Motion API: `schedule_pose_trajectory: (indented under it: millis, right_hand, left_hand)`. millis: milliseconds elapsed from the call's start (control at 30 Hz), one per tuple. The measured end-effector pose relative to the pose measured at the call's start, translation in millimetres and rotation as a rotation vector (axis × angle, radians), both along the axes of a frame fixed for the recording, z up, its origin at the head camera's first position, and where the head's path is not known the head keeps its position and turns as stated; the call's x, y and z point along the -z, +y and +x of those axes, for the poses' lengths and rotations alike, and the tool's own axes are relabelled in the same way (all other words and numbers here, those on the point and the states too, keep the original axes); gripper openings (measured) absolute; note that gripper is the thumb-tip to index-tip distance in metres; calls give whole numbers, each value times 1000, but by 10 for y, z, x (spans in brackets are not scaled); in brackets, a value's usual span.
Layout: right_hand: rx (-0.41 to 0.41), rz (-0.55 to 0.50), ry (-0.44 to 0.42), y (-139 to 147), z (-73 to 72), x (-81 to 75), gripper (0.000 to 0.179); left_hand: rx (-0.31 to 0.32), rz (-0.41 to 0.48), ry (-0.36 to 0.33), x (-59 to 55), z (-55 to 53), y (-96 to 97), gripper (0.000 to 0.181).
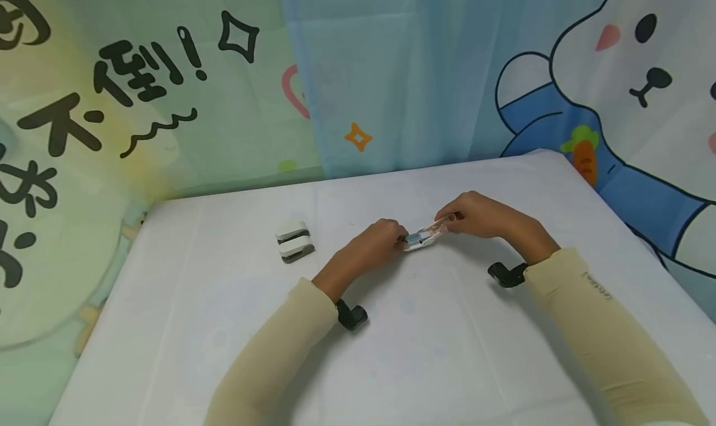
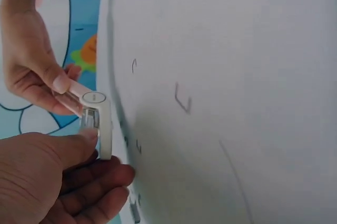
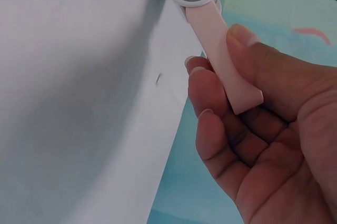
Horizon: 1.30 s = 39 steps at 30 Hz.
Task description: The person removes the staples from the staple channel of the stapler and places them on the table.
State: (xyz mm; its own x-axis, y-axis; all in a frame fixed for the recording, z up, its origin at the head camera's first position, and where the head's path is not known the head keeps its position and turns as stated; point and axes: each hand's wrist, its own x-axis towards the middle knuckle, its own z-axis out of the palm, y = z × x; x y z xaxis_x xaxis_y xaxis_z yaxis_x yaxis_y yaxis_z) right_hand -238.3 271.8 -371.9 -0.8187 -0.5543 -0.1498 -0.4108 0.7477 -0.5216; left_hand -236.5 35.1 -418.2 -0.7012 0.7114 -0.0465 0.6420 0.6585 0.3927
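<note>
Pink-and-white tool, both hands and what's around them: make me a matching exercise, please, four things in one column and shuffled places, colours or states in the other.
Column one:
1. left hand
2. carrot picture
3. right hand
4. white-and-grey gear

Column two:
A. grips the pink handle
B. lying on the table
C. orange, on the backdrop
D. holds the tool away from its pink handle

Pairs: 1-D, 2-C, 3-A, 4-B
</note>
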Motion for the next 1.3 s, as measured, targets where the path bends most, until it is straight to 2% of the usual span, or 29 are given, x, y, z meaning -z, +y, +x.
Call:
schedule_pose_trajectory:
  millis: [167,367,467,567,667,767,1000,1100,1300]
  right_hand:
    - [56,47,-9,113,-57,-30,28]
    - [84,74,10,244,-111,-64,28]
    - [105,87,1,301,-113,-62,29]
    - [133,98,-21,349,-104,-31,30]
    - [148,91,-44,365,-98,6,31]
    - [147,80,-57,367,-97,26,32]
    - [137,74,-51,344,-107,36,31]
    - [120,93,1,317,-93,24,31]
    - [186,88,165,135,-39,-85,38]
  left_hand:
    - [-39,-1,11,8,-70,161,23]
    - [-64,-11,16,19,-132,351,25]
    - [-70,-32,40,48,-152,442,26]
    - [-82,-72,96,71,-143,517,24]
    - [-103,-103,137,89,-121,547,23]
    - [-117,-97,153,106,-111,546,23]
    - [-136,-99,115,94,-101,545,23]
    - [-134,-106,69,74,-106,546,24]
    - [-152,-116,-24,-26,-129,477,45]
